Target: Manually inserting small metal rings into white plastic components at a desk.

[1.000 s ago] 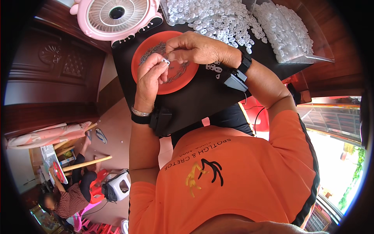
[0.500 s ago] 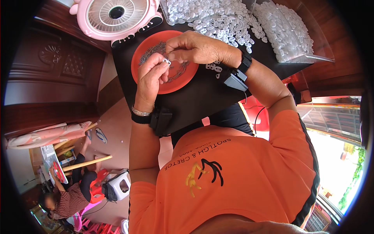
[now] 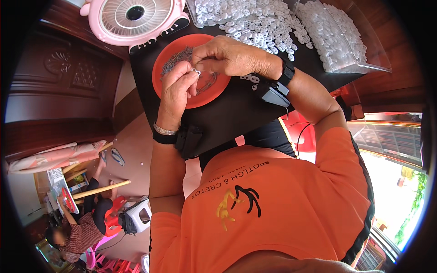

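My left hand is closed, pinching a small white plastic piece with holes between thumb and finger. My right hand meets it from the right, its thumb and fingertips pressed together against the piece. Whatever is in the right fingertips is too small to make out. Both hands are over a red-orange basin that holds a heap of thin grey metal pieces. More white oval pieces with holes lie spread on the black table beyond my right hand.
A pink fan stands at the table's far left. A clear bin of white pieces is at the far right, and another lies behind the spread pile. A few pieces rest under my right wrist. Another person sits at lower left.
Both hands stay together over the basin, with only slight finger movement around the white piece. The basin appears a little higher in the picture.
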The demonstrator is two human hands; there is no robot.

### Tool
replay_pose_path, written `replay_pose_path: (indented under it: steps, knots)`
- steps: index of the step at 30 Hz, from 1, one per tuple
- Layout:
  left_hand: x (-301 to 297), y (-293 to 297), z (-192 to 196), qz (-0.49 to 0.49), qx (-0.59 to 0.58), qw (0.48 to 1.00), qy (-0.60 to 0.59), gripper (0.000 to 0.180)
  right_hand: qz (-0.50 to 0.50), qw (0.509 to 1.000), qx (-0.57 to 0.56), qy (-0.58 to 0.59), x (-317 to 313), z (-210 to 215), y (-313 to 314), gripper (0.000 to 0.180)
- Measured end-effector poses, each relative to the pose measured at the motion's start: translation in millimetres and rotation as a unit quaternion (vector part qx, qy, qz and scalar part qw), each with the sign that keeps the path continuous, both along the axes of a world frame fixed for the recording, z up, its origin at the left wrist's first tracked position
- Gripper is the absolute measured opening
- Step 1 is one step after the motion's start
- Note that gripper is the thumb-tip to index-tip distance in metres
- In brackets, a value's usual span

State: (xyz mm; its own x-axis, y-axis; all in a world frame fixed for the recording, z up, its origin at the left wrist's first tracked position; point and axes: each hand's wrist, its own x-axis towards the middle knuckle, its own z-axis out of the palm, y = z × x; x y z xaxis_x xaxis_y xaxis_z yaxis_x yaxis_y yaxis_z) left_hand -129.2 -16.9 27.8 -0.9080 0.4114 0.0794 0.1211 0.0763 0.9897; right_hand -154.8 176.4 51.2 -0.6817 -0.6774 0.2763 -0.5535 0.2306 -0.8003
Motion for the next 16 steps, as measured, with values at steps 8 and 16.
replay_pose_path:
  steps: [8, 16]
  knots:
    - [-0.3, 0.7, 0.4, 0.003, -0.001, 1.0, -0.001, 0.019, -0.004, 0.999, 0.011, 0.031, -0.3, 0.6, 1.7, 0.012]
    - [-3.4, -6.9, -2.9, 0.036, 0.062, 0.997, -0.006, 0.014, -0.099, 0.992, -0.081, -0.011, -5.1, -5.6, 2.1, 0.028]
